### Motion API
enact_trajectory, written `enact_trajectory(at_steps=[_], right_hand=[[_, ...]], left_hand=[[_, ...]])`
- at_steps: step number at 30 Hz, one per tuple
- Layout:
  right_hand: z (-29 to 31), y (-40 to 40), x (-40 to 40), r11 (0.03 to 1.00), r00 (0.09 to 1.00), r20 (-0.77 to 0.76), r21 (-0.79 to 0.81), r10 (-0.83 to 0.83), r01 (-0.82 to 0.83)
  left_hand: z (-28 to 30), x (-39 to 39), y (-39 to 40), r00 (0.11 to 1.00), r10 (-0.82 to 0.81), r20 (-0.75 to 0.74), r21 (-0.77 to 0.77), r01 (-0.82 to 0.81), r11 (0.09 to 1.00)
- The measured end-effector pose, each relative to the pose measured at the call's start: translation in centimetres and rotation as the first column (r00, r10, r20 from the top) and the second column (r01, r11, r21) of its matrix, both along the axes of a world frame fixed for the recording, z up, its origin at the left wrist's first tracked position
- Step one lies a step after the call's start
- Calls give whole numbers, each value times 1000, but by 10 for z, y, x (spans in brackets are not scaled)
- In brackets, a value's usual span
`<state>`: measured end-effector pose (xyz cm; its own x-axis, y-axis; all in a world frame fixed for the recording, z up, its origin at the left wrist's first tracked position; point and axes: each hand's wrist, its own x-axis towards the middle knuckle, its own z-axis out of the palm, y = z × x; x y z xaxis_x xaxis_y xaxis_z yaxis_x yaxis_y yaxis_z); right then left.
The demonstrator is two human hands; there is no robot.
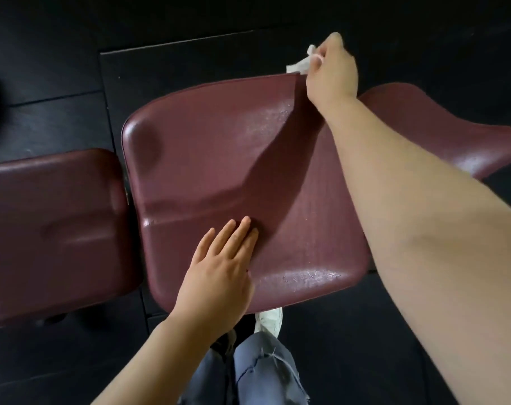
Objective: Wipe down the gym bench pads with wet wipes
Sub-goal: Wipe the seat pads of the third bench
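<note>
A person stands over a dark red gym bench, looking down at it from above. The big seat pad point(219, 176) fills the middle of the view, its vinyl surface shiny in patches near the far edge and near the front right corner, where light catches what looks like wet streaks. The right hand point(331, 68) reaches across to the far edge of that pad, with the forearm stretched over the pad's right side and throwing a long shadow onto it. Its fingers are curled round a crumpled white wipe point(302, 63), which pokes out to the left of the hand right at the pad's far rim; whether the wipe touches the vinyl there is hard to tell. The left hand point(219, 276) lies flat on the near part of the same pad, fingers straight and close together, pointing away from the body, palm down on the surface and holding nothing. To the left, across a narrow gap, sits a second pad point(52, 229) of the same dark red. Another piece of red padding point(441, 133) shows behind the right forearm, at the right side of the view. Below the front edge of the seat pad are the person's blue jeans point(257, 372) and a light-coloured shoe point(268, 320). The floor point(58, 68) all around is black, with faint seams running across it.
</note>
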<state>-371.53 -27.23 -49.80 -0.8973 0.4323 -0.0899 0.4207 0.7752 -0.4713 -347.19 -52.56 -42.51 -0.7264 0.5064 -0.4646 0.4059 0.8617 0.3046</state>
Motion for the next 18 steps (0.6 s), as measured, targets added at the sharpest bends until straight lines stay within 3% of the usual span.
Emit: enact_trajectory(at_steps=[4, 12, 15, 18], right_hand=[[0, 5, 60, 998, 998, 24, -27, -60, 61], [24, -9, 323, 951, 942, 210, -111, -262, 290], [26, -4, 319, 948, 936, 228, -108, -269, 299], [12, 3, 238, 987, 985, 128, -89, -119, 131]], left_hand=[[1, 3, 3, 999, 13, 46, -32, -11, 999], [6, -5, 4, 994, 26, 104, -8, -26, 1000], [6, -7, 2, 994, 5, 107, -11, -4, 1000], [5, -6, 3, 996, 7, 86, -15, -6, 1000]])
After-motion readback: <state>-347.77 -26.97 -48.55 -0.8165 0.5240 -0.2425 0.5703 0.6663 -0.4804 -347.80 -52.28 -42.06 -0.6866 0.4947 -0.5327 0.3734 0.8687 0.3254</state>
